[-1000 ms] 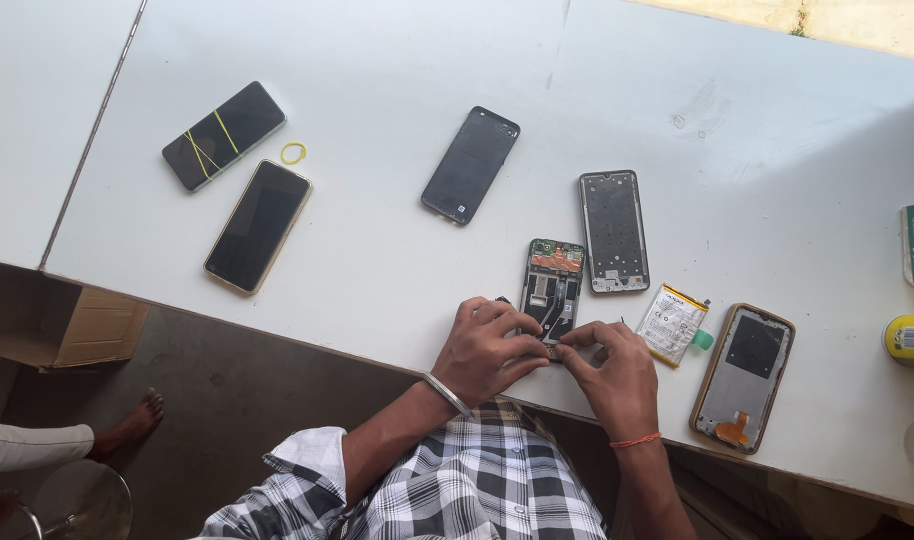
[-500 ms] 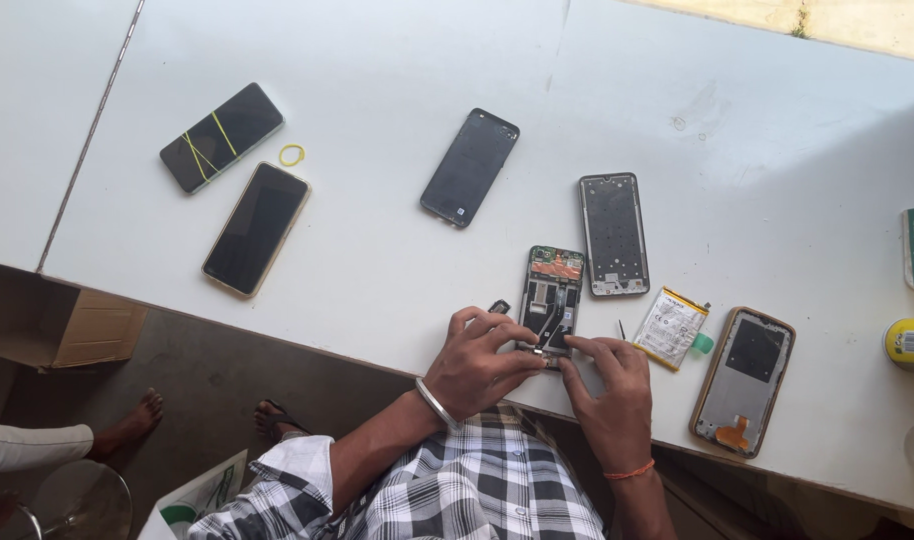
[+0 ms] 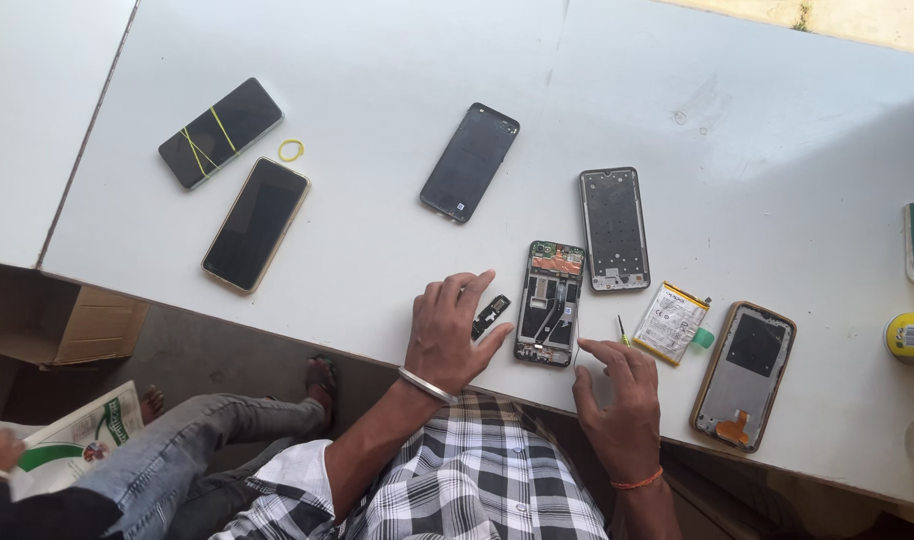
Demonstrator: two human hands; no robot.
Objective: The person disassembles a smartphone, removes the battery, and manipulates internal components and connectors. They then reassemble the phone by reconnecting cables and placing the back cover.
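Here left hand fingers spread beside opened phone; right hand fingers loosely spread, empty.

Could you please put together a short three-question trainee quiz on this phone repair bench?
1. True or false: the left hand lies flat beside the opened phone with exposed circuit board.
2. What binds the black phone at the far left? A) yellow rubber bands B) tape C) string
3. Which thin tool lies by the right hand?

Key: 1 true. 2 A. 3 the small yellow-handled screwdriver.
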